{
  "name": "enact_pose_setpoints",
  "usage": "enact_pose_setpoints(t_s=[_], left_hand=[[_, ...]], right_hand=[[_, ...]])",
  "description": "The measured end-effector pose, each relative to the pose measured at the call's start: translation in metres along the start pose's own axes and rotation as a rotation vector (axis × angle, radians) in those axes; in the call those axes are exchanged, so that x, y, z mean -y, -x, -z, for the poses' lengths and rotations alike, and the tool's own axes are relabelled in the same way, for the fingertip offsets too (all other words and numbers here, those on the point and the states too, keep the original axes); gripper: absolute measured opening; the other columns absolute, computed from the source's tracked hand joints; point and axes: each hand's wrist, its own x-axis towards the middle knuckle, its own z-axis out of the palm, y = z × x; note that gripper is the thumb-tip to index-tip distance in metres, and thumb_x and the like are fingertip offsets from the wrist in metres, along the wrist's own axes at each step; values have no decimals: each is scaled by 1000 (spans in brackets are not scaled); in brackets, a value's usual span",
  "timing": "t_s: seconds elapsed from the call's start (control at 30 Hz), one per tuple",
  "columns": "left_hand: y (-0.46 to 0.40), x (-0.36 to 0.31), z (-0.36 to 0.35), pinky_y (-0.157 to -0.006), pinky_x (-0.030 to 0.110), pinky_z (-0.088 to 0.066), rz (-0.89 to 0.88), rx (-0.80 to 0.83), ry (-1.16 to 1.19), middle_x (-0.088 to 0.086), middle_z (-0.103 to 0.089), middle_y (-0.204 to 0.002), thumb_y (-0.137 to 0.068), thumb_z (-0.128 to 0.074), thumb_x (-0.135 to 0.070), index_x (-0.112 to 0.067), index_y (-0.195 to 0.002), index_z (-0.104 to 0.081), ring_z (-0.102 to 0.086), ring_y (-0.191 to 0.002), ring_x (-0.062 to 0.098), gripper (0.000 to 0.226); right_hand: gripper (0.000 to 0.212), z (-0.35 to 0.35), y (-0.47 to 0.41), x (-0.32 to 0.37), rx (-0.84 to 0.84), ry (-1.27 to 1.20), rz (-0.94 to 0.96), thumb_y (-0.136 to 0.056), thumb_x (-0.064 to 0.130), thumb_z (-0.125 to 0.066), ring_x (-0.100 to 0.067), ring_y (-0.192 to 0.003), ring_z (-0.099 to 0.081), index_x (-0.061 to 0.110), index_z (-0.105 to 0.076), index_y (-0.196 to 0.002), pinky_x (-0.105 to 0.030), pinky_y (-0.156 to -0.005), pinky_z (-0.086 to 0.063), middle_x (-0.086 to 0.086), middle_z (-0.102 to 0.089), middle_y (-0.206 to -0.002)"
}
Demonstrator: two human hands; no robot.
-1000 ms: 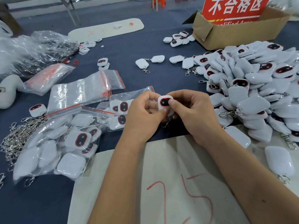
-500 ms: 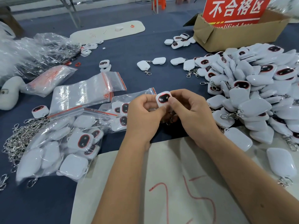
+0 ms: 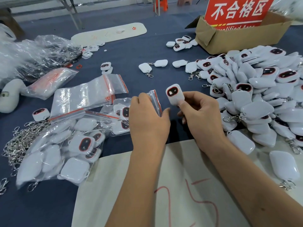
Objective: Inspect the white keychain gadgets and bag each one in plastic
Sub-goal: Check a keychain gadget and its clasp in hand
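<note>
- The right hand (image 3: 200,118) pinches one white keychain gadget (image 3: 175,95) between thumb and curled fingers, holding it upright above the blue table cloth (image 3: 131,63); its dark, red-rimmed face looks toward the camera.
- The left hand (image 3: 147,120) sits just beside it at 9 o'clock, fingers curled on a small clear zip bag (image 3: 155,100) with a red seal strip, at the edge of the bagged items.
- The two hands are close together but apart; the gadget is outside the bag.
- A big heap of loose gadgets (image 3: 262,95) fills the table at 3 o'clock of the hands, many with metal clips showing.
- At 9 o'clock lies a stack of empty zip bags (image 3: 85,94), and at 8 o'clock a large clear bag of gadgets (image 3: 57,154).
- Further out at 8 o'clock, a pile of metal chains (image 3: 21,141) lies by the table's left edge.
- A cardboard box (image 3: 237,35) with a red sign (image 3: 237,10) stands at 1 o'clock, far across the table.
- A few single gadgets (image 3: 180,43) lie near the box's left corner.
- Both forearms cross a pale sheet (image 3: 164,202) marked with red strokes at 6 o'clock.
</note>
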Motion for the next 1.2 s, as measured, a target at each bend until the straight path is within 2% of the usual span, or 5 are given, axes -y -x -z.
enact_pose_setpoints(t_s=[0.3, 0.53, 0.7, 1.03, 1.2], left_hand=[[-1, 0, 9, -79, 41, -49, 73, -101, 25, 0, -67, -83, -93, -64, -19, -14, -87, -61, -62, -86, 26, 8], [-4, 1, 17, -76, 38, -55, 39, -22, 114, -6, -73, -75, -88, -63, -8, -19, -83, -78, -68, -77, 18, 19], [-3, 0, 17, -74, 36, -60, 136, -9, 217, -11, -69, -63, -79, -75, -11, -25, -78, -71, -68, -67, 6, 14], [-5, 4, 16, -71, 45, -65, 188, -22, 494, -4, -73, -62, -91, -72, -5, -19, -76, -73, -71, -54, 12, 21], [-5, 5, 12, -73, 42, -62, 139, -11, 346, -4, -72, -68, -87, -71, -8, -21, -77, -74, -73, -68, 18, 17]], right_hand=[[17, -1, 2, 2, -54, 20, -9, -100, 13, -64, -12, -45, -55, 19, -76, -90, -23, -47, -45, -2, -69, -64], [17, -1, 5, 7, -57, 34, 101, -101, 7, -64, -9, -61, -68, 16, -78, -97, -24, -53, -53, 4, -72, -71], [18, -2, 6, 6, -73, 54, 134, -100, 4, -63, -11, -66, -71, 15, -77, -98, -28, -66, -57, 7, -73, -75], [20, -2, 6, 5, -145, 71, 157, -100, 2, -63, -13, -71, -70, 10, -76, -113, -25, -70, -58, 1, -75, -85], [21, -3, 10, 10, -154, 221, 271, -99, 1, -62, -15, -75, -69, 10, -77, -110, -33, -75, -59, -1, -73, -89]])
